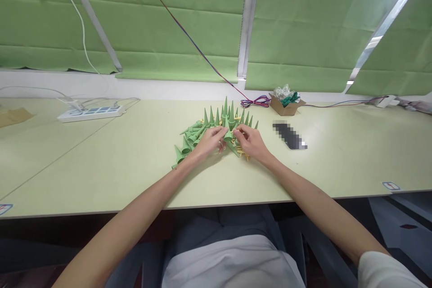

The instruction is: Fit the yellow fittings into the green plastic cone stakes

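Clock set on the held piece, 12 pointing away from the person.

Left hand [212, 140], at 8: thumb and fingers closed on one green cone [228, 136], its open base facing the person. Right hand [251, 141], at 3: thumb and forefinger brought to a narrow pinch at the cone's side, a bit of yellow by the tips; cannot tell whether they grip it.

Around the work: standing green cones [225, 110] from 11 to 1, close together; tipped green cones [185, 146] at 9, partly behind the left wrist; small yellow pieces [247, 157] at 4 to 5, under and beside the right hand. A dark blurred item [290, 136] lies at 3, a small cardboard box [285, 109] at 2, a coiled cable [259, 101] near 1.

Risks, as judged: narrow bases and tight spacing mean a knuckle moving towards 12 may topple several standing cones. The tapered wall gives little purchase; squeezed near its tip, the cone could slip or turn. The left forearm may drag tipped cones towards 7; the right palm may scatter yellow pieces towards 5, nearer the table [236, 189] edge.
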### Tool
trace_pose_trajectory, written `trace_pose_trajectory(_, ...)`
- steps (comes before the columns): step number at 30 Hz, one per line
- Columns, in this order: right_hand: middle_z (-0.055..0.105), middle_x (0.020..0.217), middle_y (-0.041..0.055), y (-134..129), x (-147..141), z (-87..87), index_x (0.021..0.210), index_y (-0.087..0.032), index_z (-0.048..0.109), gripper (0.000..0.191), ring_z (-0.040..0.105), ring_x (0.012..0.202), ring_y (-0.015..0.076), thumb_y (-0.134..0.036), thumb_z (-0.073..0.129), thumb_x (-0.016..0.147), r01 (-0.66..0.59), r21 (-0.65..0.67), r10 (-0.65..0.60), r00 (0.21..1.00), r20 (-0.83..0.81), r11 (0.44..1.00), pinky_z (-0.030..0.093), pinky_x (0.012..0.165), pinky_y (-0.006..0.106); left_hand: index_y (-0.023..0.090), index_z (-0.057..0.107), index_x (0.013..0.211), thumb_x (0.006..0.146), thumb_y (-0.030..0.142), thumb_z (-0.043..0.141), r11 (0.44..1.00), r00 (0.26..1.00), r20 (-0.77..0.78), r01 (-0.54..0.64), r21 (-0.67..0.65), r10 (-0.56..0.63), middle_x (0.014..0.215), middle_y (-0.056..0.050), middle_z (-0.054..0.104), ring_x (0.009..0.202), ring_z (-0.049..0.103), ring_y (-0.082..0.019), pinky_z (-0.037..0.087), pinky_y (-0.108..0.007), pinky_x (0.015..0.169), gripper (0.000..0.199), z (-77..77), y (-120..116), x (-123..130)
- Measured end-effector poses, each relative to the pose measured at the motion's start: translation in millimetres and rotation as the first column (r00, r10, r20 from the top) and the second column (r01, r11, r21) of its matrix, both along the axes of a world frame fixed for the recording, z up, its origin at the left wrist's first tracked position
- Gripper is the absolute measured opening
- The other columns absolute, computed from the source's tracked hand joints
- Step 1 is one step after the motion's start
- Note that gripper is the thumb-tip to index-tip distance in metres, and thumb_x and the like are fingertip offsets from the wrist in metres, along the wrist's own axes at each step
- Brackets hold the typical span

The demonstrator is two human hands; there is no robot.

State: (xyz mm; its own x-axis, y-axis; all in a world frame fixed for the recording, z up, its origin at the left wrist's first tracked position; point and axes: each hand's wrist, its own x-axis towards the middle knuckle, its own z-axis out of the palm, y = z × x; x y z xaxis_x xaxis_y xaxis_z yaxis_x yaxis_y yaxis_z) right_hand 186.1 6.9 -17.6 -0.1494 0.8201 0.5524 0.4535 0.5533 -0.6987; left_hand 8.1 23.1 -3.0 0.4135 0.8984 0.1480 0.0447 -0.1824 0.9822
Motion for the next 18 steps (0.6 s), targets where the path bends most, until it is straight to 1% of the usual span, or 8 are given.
trace_pose_trajectory(3, 0.041, 0.059, -0.0038, 1.5, -0.1, -0.1, 0.069, -0.021, 0.043, 0.036, 0.036, 0.055, 0.0115, -0.044, 0.046, 0.097, 0.030, 0.013, -0.030, 0.999, 0.020, 0.999, 0.029, 0.056, 0.026, 0.019, 0.050, 0.073, 0.088, 0.054, 0.059, 0.986, 0.994, -0.104, -0.003, 0.167, 0.021, 0.058, 0.003, 0.049, 0.049, 0.051, -0.012, 0.041, -0.024, 0.047, 0.040, -1.2, -0.6, -1.4)
trace_pose_trajectory(5, 0.040, 0.058, -0.0038, 2.6, -0.4, 0.0, 0.066, -0.021, 0.040, 0.039, 0.036, 0.055, 0.0116, -0.045, 0.044, 0.097, 0.044, 0.014, -0.044, 0.999, 0.020, 0.999, 0.028, 0.056, 0.027, 0.019, 0.050, 0.073, 0.089, 0.053, 0.058, 0.963, 0.985, -0.165, -0.013, 0.267, 0.059, 0.059, 0.003, 0.050, 0.048, 0.048, -0.011, 0.040, -0.024, 0.048, 0.038, -2.0, -0.7, -1.4)
trace_pose_trajectory(7, 0.039, 0.057, -0.0038, 3.6, -0.8, 0.2, 0.064, -0.021, 0.037, 0.042, 0.035, 0.055, 0.0118, -0.046, 0.043, 0.097, 0.056, 0.017, -0.056, 0.998, 0.020, 0.998, 0.028, 0.055, 0.027, 0.018, 0.053, 0.075, 0.089, 0.051, 0.058, 0.937, 0.975, -0.192, -0.042, 0.346, 0.114, 0.065, 0.001, 0.053, 0.053, 0.049, -0.011, 0.040, -0.024, 0.050, 0.036, -3.1, 0.0, -0.7)
trace_pose_trajectory(10, 0.037, 0.056, -0.0037, 4.4, -1.1, 0.2, 0.062, -0.021, 0.034, 0.045, 0.035, 0.055, 0.0119, -0.049, 0.041, 0.097, 0.080, 0.016, -0.080, 0.997, 0.024, 0.997, 0.027, 0.055, 0.027, 0.017, 0.060, 0.082, 0.088, 0.049, 0.059, 0.892, 0.962, -0.179, -0.110, 0.438, 0.207, 0.083, -0.004, 0.058, 0.067, 0.055, -0.013, 0.043, -0.023, 0.055, 0.033, -6.2, 2.5, 0.7)
trace_pose_trajectory(12, 0.038, 0.056, -0.0035, 4.2, -1.4, 0.2, 0.062, -0.021, 0.033, 0.046, 0.035, 0.055, 0.0118, -0.049, 0.041, 0.098, 0.090, 0.006, -0.090, 0.996, 0.021, 0.996, 0.028, 0.055, 0.028, 0.017, 0.064, 0.089, 0.088, 0.048, 0.059, 0.864, 0.951, -0.168, -0.150, 0.481, 0.258, 0.092, -0.006, 0.059, 0.072, 0.056, -0.014, 0.044, -0.023, 0.057, 0.031, -8.4, 4.2, 1.3)
trace_pose_trajectory(14, 0.039, 0.056, -0.0034, 3.8, -1.7, 0.2, 0.062, -0.021, 0.034, 0.045, 0.036, 0.055, 0.0119, -0.049, 0.041, 0.098, 0.091, -0.003, -0.091, 0.996, 0.013, 0.996, 0.028, 0.055, 0.028, 0.017, 0.066, 0.094, 0.088, 0.046, 0.060, 0.845, 0.943, -0.158, -0.176, 0.504, 0.291, 0.097, -0.007, 0.060, 0.074, 0.056, -0.014, 0.045, -0.023, 0.059, 0.030, -9.5, 4.6, 1.8)
trace_pose_trajectory(18, 0.039, 0.058, -0.0037, 3.6, -2.2, -0.4, 0.065, -0.021, 0.038, 0.042, 0.036, 0.055, 0.0118, -0.047, 0.044, 0.097, 0.101, 0.004, -0.101, 0.995, -0.020, 0.995, 0.028, 0.056, 0.027, 0.018, 0.065, 0.104, 0.088, 0.042, 0.062, 0.837, 0.932, -0.139, -0.225, 0.499, 0.334, 0.104, -0.007, 0.062, 0.072, 0.056, -0.012, 0.045, -0.023, 0.060, 0.029, -6.6, 1.0, 2.8)
